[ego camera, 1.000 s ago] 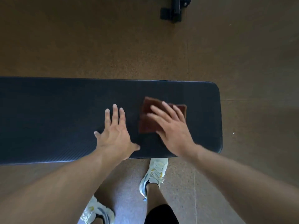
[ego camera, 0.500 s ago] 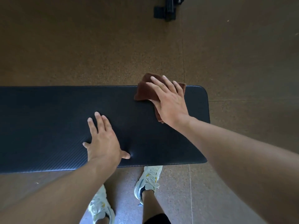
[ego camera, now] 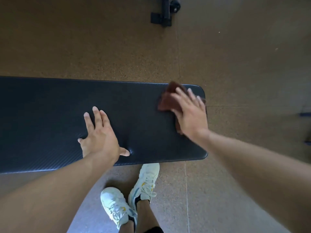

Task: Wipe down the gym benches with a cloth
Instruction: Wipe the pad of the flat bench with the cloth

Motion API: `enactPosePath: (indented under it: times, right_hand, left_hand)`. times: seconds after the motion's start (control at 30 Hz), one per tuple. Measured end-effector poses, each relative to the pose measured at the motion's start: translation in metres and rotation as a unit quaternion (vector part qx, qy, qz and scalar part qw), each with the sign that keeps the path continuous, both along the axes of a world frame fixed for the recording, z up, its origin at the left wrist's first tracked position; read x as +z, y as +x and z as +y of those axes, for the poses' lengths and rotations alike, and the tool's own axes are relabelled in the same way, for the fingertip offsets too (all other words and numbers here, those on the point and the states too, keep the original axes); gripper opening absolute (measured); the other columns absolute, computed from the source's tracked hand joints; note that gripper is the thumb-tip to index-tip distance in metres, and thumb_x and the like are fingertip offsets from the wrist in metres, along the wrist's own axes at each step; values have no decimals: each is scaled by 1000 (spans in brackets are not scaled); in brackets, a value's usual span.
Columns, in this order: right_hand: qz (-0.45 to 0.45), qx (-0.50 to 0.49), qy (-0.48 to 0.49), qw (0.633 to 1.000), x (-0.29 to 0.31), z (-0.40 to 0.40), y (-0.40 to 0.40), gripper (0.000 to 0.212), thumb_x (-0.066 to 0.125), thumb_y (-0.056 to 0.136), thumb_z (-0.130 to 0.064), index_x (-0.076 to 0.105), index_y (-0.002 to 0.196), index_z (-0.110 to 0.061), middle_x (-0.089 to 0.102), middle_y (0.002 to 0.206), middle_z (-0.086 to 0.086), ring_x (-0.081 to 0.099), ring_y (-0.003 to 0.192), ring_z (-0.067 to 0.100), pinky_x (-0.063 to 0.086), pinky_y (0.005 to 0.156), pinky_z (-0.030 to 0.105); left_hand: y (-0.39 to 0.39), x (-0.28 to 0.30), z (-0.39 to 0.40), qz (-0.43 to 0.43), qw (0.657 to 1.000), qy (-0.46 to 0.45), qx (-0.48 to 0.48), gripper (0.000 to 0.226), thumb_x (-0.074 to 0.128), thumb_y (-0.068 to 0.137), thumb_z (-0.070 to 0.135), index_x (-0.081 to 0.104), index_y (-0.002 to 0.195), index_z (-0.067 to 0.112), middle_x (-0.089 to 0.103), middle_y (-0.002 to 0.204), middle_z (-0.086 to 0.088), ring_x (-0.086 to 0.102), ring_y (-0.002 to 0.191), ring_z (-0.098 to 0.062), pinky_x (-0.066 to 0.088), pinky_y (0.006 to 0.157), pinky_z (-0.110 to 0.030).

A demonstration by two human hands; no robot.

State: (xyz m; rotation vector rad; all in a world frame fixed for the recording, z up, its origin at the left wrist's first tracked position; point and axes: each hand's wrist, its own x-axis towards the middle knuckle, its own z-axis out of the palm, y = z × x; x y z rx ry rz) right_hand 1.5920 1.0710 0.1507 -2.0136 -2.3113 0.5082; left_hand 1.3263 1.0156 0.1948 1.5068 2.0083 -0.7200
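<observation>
— Site type?
— Gym floor. Long black padded bench [ego camera: 50, 123] with textured vinyl and rounded corners; speckled brown rubber flooring [ego camera: 84, 47] laid in large tiles with visible seams.
— Other markers?
— Black metal equipment foot [ego camera: 164, 14] at the top edge; white trainers [ego camera: 131, 195] on the person.

A speckled brown cork-like floor [ego camera: 101, 47] fills the room, crossed by thin seams. A black metal equipment base [ego camera: 164, 14] stands beyond the table's far edge. Soft light brightens the floor's right side.
</observation>
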Motion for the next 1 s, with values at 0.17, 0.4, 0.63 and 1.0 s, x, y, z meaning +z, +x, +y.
enactPosePath:
  times: [0.17, 0.4, 0.63, 1.0]
  right_hand:
    - [56, -191, -32, 979, 1, 31, -1, 52, 49, 109, -39, 40, 159, -29, 28, 171, -12, 14, 162, 22, 10, 130, 49]
    - [52, -217, -51, 974, 7, -158, -18, 55, 51, 107, -37, 31, 159, -43, 14, 169, -26, 4, 162, 13, 2, 132, 45]
    - [30, -295, -89, 951, 12, -82, -8, 61, 36, 109, -50, 13, 165, -42, 4, 175, -16, 0, 163, 18, 7, 131, 50]
    - [206, -402, -152, 879, 26, -16, 37, 59, 60, 100, -54, 43, 149, -27, 64, 137, -3, 63, 123, 23, 47, 109, 39]
  left_hand:
    - [2, 2, -2, 0, 1000, 1, 6, 166, 85, 49, 76, -22, 158, 9, -31, 167, -1, -21, 156, -29, 49, 106, -56]
    - [1, 0, -7, -13, 1000, 13, 9, 165, 85, 51, 75, -22, 157, 9, -31, 167, -2, -22, 156, -31, 50, 105, -56]
    - [4, 4, -6, -12, 1000, 12, 18, 166, 87, 48, 74, -19, 158, 9, -28, 167, -2, -20, 157, -31, 46, 108, -59]
    - [2, -2, -6, -4, 1000, 17, 2, 166, 86, 45, 76, -15, 159, 10, -24, 169, -2, -16, 157, -31, 51, 103, -58]
